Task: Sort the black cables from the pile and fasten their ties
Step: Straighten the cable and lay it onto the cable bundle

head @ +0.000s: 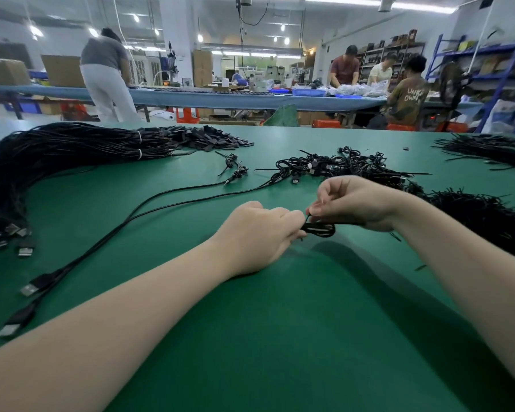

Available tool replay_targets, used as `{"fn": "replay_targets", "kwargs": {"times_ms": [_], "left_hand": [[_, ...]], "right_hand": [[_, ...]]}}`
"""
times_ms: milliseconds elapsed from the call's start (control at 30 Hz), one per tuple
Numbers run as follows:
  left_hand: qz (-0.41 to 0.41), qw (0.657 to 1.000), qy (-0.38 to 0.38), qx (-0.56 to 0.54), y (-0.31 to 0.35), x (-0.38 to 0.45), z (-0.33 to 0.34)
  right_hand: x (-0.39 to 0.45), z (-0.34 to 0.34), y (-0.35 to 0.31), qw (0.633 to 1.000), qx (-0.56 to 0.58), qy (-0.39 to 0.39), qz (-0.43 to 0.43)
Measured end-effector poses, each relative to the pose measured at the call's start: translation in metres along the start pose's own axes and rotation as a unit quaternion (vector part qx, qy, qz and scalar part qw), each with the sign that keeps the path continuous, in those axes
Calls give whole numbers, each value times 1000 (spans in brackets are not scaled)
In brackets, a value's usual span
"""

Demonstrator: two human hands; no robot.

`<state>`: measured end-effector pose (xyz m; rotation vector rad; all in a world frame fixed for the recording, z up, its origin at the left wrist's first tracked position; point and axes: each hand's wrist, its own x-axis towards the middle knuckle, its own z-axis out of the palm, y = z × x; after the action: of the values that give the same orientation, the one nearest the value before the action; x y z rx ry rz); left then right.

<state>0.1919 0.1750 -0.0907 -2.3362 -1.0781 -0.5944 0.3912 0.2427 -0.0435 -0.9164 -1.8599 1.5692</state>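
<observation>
In the head view, near the middle of the green tabletop [280, 337], the left hand [259, 236] is gripping a small coiled black cable [320, 229] while the right hand [354, 203] is pinching its tie end [309, 217]. Fastening appears underway; next likely calls for cinching the tie, then setting the cable beside the tied pile [348, 168].

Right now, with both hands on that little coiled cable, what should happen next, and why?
Probably twist the tie shut: the left hand grips the coiled cable while the right hand pinches a thin black tie end above it, apparently not yet fastened.
</observation>
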Motion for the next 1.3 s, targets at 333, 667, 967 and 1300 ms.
{"fn": "replay_targets", "kwargs": {"times_ms": [333, 667, 967, 1300], "left_hand": [[-359, 846, 84, -384, -3, 5, 13], [-362, 799, 89, -472, -11, 6, 20], [-346, 783, 86, -509, -14, 6, 23], [-406, 761, 53, -504, -11, 8, 20]], "right_hand": [[23, 56, 30, 947, 282, 152, -9], [19, 65, 32, 980, 148, 131, -20], [16, 70, 30, 969, 130, 203, -53], [12, 70, 33, 879, -294, 331, -177]]}}
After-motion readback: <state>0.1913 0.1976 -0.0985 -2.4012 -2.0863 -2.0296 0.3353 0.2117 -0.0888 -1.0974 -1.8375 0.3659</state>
